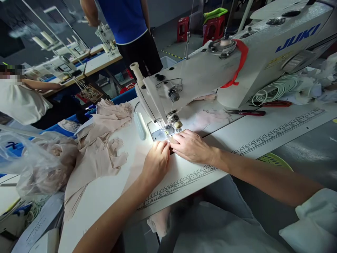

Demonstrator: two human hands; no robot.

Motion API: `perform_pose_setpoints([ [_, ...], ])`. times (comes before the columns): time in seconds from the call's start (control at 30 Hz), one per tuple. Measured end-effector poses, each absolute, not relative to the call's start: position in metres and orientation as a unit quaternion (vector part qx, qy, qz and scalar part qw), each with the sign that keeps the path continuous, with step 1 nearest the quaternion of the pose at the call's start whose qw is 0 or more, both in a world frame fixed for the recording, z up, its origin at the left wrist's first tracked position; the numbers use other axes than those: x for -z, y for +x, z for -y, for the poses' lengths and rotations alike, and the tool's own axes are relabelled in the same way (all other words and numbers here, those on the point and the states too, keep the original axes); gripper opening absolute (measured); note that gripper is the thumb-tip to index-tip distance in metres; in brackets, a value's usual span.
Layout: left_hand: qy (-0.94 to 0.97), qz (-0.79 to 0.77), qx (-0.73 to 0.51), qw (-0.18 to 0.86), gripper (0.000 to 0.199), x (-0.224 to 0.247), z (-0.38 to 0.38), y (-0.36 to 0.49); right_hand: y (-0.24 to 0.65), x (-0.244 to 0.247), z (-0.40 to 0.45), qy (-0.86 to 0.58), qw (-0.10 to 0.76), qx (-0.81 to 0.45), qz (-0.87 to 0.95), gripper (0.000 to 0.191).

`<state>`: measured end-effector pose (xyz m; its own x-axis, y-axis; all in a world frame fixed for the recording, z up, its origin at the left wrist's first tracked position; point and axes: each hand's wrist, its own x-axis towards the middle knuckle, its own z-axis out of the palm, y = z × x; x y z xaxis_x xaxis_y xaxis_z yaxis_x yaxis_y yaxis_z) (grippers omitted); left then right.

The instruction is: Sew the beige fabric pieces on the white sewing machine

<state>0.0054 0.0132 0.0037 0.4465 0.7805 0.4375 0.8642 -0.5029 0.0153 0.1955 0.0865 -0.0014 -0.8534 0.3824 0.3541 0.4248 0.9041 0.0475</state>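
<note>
Both of my hands are close together at the needle end of a white sewing machine point(195, 77). My left hand point(157, 158) lies just in front of the presser foot, fingers pressed together over a piece of beige fabric point(135, 163) that spreads out to its left. From the right, my right hand point(191, 146) reaches in with its fingers closed on the edge of the fabric by the foot. The fingertips of the two hands nearly meet. A lamp lights the metal needle plate point(158, 135), and the fabric under the fingers is mostly hidden.
A pile of beige fabric pieces point(98, 154) lies left, beside a plastic bag point(50, 165). Thread snips point(246, 112) and coiled white cord point(273, 89) lie right. A printed ruler point(181, 182) runs along the table's front edge. Two people point(126, 21) point(21, 95) are beyond.
</note>
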Motion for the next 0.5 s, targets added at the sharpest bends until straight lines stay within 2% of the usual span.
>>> perform_pose_setpoints([
  [0.3, -0.844, 0.473, 0.216, 0.135, 0.026, 0.008, -0.004, 0.006, 0.195, 0.001, -0.083, -0.228, 0.180, 0.051, 0.955, 0.027],
  [0.5, -0.848, 0.484, 0.192, 0.099, 0.032, 0.012, -0.025, -0.004, 0.200, 0.003, -0.097, -0.303, 0.217, 0.050, 0.927, 0.029],
])
